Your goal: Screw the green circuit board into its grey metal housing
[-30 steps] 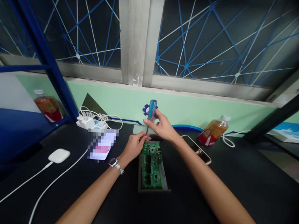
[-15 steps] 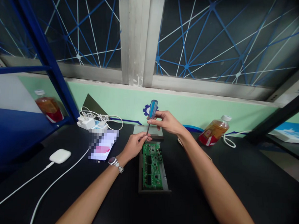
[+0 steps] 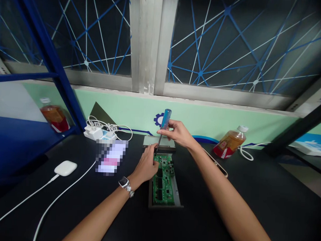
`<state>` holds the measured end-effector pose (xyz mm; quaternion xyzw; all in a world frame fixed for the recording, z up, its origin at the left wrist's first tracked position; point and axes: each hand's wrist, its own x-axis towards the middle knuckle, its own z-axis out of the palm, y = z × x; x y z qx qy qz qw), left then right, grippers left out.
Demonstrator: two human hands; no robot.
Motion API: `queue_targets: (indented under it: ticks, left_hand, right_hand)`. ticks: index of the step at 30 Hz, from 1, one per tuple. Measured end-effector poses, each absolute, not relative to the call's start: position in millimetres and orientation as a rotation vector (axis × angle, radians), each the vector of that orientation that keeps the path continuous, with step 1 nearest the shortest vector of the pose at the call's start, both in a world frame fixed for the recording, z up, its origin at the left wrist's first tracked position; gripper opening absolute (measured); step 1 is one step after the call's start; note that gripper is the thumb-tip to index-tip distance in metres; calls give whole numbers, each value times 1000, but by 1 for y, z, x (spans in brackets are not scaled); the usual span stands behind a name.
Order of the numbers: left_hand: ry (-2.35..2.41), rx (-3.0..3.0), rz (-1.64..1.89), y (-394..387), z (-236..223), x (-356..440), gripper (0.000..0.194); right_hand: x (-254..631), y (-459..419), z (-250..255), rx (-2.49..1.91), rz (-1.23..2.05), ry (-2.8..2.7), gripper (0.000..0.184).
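And there's the change: my left hand (image 3: 145, 167) comes away from pinching near the tip of the blue-handled, metal-shafted screwdriver (image 3: 165, 119), thumb now over the green rectangular circuit board (image 3: 162, 186) at its ten o'clock edge; whether it grips, I can't tell. My right hand (image 3: 179, 134) grips the handle, tip down towards eleven. Board's at my twelve on the black table (image 3: 125, 221), better steadied, I'd judge.

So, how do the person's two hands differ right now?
The right hand grips a blue-handled screwdriver; the left hand rests by the left side of the green circuit board. The right hand is raised above the board, while the left hand is lower. The left hand has a watch at its wrist; the right hand's wrist is bare. Both are ungloved, near the board's far end.
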<state>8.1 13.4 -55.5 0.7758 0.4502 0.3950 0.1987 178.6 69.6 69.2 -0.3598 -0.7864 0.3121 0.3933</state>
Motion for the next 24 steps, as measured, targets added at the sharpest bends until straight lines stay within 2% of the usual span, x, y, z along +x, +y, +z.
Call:
queue_targets:
  ticks: [11,18,21,24]
  left_hand:
    - [1277,2195,1099,14,-55,9,64]
    - [1308,2255,1068,13,-52,6,60]
    - [1458,2339,1055,8,-41,2,47]
    - [1692,2419,957,-1,-26,-5,31]
  right_hand:
    - [168,63,63,-976,543,-1985,36]
    - [171,54,74,-904,674,-1675,37]
    - [194,44,80,-1006,667,-1578,39]
    - [226,26,65,-1365,678,-1693,45]
